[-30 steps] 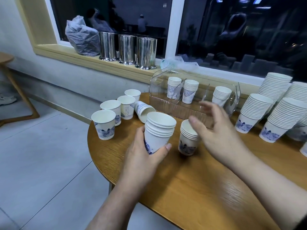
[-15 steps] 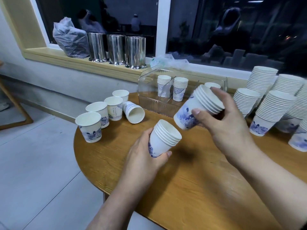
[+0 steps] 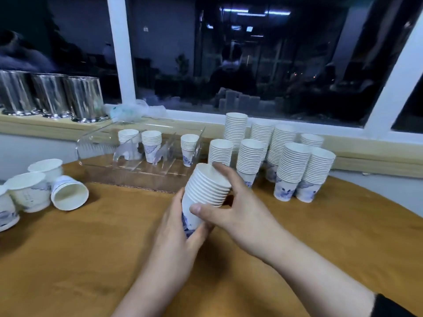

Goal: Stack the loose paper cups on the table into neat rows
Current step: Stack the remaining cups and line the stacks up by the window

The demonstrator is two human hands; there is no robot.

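Both hands hold one stack of white paper cups with blue print (image 3: 207, 191), tilted above the wooden table (image 3: 103, 248). My left hand (image 3: 177, 227) grips its lower end from the left. My right hand (image 3: 231, 209) wraps the upper part, thumb across the front and fingers over the rims. Loose single cups (image 3: 29, 191) stand at the far left, and one cup (image 3: 68, 193) lies on its side beside them. Several tall stacks of cups (image 3: 270, 154) stand in rows at the back right.
A clear plastic organiser (image 3: 98, 145) holding three short cup stacks sits at the back of the table. Three steel canisters (image 3: 52, 96) stand on the window sill at left. The table's curved edge runs along the right.
The two separate stacks, one in each hand, have been joined into one stack now held by both hands. The view has swung to the right.
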